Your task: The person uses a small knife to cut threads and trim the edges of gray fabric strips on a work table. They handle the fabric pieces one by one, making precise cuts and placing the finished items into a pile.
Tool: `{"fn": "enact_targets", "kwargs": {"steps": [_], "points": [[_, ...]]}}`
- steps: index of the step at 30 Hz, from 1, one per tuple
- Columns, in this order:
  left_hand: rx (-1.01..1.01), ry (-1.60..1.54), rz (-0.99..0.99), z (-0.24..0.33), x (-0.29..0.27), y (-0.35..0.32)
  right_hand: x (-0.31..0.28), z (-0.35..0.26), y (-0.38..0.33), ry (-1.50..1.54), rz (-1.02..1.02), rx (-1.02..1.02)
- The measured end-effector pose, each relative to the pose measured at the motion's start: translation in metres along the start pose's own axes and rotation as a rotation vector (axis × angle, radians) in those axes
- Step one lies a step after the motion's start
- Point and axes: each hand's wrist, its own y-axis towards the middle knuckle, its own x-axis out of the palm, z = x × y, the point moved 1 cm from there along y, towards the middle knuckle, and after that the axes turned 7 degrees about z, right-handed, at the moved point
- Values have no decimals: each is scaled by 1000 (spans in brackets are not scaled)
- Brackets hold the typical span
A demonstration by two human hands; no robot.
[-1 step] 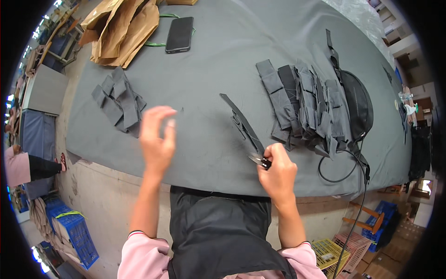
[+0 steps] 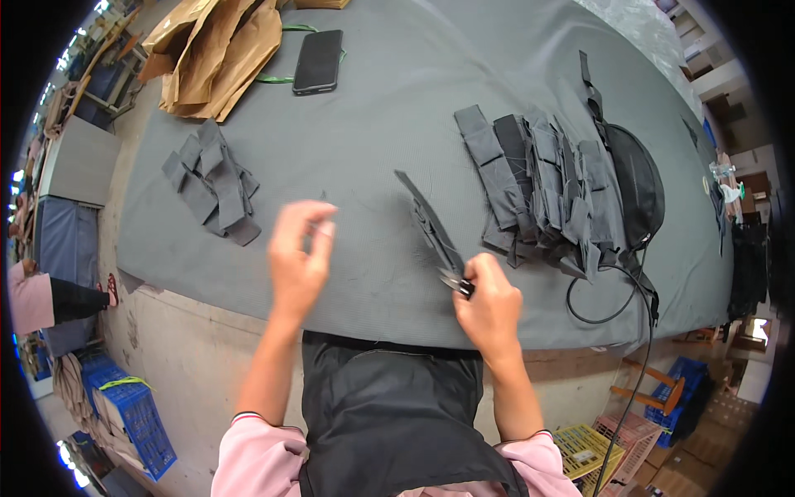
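Note:
My right hand (image 2: 490,302) is closed around a pair of small thread snips (image 2: 454,282) with metal blades and a dark strap piece (image 2: 431,219). From the fingers, the strap slants up and to the left over the grey-covered table. Held up to the left of it is my left hand (image 2: 300,257), its fingers curled with a gap from the thumb and nothing visible between them. Beyond that hand lies a small loose pile of grey fabric strips (image 2: 217,182). A larger row of stacked grey strips (image 2: 542,182) lies to the right of the strap.
A black pouch (image 2: 633,182) with straps and a cable (image 2: 592,320) lies beside the stacked strips. Toward the far left are a phone (image 2: 318,62) and a crumpled brown paper bag (image 2: 219,62). Crates (image 2: 137,414) stand on the floor; another person (image 2: 62,298) is at the left.
My left hand has moved right, closer to the strap. My right hand has shifted slightly left and up, still gripping the snips and strap.

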Motion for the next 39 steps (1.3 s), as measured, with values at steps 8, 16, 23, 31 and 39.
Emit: {"fn": "enact_targets", "kwargs": {"steps": [8, 16, 23, 31, 39], "points": [[-759, -957, -332, 36, 71, -57, 13, -19, -30, 520, -164, 317], [-748, -872, -254, 24, 59, -68, 19, -19, -34, 962, -334, 466], [-722, -891, -399, 36, 46, -63, 21, -26, -24, 1257, -269, 620], [-701, -877, -374, 38, 52, -85, 32, -15, -5, 1139, -274, 659], [-241, -247, -289, 45, 74, -75, 22, -25, -5, 702, 47, 378]]}}
